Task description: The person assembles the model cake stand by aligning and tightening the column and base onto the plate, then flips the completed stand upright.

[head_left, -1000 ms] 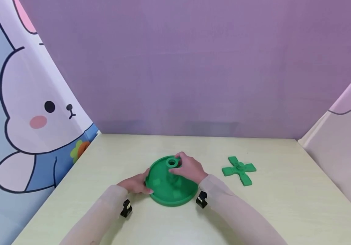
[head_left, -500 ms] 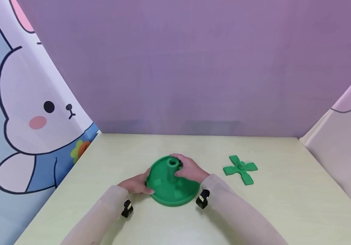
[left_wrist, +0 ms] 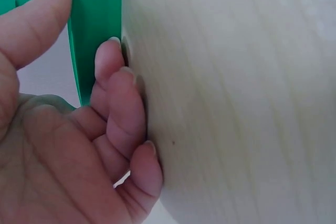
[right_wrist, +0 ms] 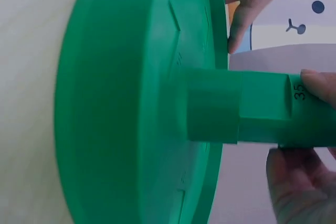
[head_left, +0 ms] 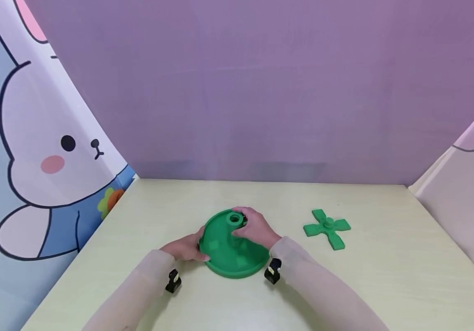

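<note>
A green round base (head_left: 222, 259) with a raised rim lies on the table in front of me. From its middle rises a hollow green tube (right_wrist: 262, 95) marked 35, seen from the side in the right wrist view. My right hand (head_left: 257, 227) grips this tube near its top, thumb and fingers on opposite sides. At the base's left edge, my left hand (head_left: 185, 247) holds the rim, its thumb over the top. In the left wrist view the other fingers (left_wrist: 126, 114) curl low along the outer wall, close to the table.
A flat green cross-shaped piece (head_left: 328, 224) with a round knob in its centre lies on the table to the right. A purple cloth (head_left: 261, 92) hangs behind the pale table (head_left: 385, 257), and a rabbit-print cloth (head_left: 25, 138) hangs on the left.
My right fingers have shifted round the tube's top, with the index finger now reaching farther behind it. The left hand keeps its hold on the rim. The base stays in place.
</note>
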Motion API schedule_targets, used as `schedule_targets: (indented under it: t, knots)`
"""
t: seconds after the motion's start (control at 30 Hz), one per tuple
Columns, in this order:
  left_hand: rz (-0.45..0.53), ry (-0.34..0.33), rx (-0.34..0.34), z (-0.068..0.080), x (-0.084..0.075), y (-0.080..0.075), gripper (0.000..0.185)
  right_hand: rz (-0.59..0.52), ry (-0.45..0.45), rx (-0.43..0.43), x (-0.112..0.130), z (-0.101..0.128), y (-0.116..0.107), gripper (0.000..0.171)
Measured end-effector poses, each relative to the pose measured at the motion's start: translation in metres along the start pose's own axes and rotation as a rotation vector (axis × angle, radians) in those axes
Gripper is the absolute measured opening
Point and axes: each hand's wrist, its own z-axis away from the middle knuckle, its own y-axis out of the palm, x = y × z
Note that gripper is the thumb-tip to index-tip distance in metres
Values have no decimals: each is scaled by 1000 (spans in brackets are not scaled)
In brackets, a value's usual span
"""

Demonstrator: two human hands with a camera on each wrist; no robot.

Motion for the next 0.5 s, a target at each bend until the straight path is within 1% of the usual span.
schedule_targets:
  t: [0.13, 0.27, 0.37, 0.47, 0.5]
  knots:
    - [-3, 30, -2, -1, -2, 1, 99, 34, 23, -35, 2, 0, -1, 59]
    - [-15, 21, -9, -3, -3, 1, 99, 32, 41, -30, 1, 0, -2, 57]
    - [-21, -8, -10, -3, -2, 1, 100, -40, 31, -6, -2, 0, -3, 54]
    - [-25, -20, -9, -2, -1, 0, 101, -120, 18, 21, -5, 0, -3, 49]
    - [-21, -15, -6, -2, -1, 0, 101, -138, 15, 26, -7, 0, -2, 48]
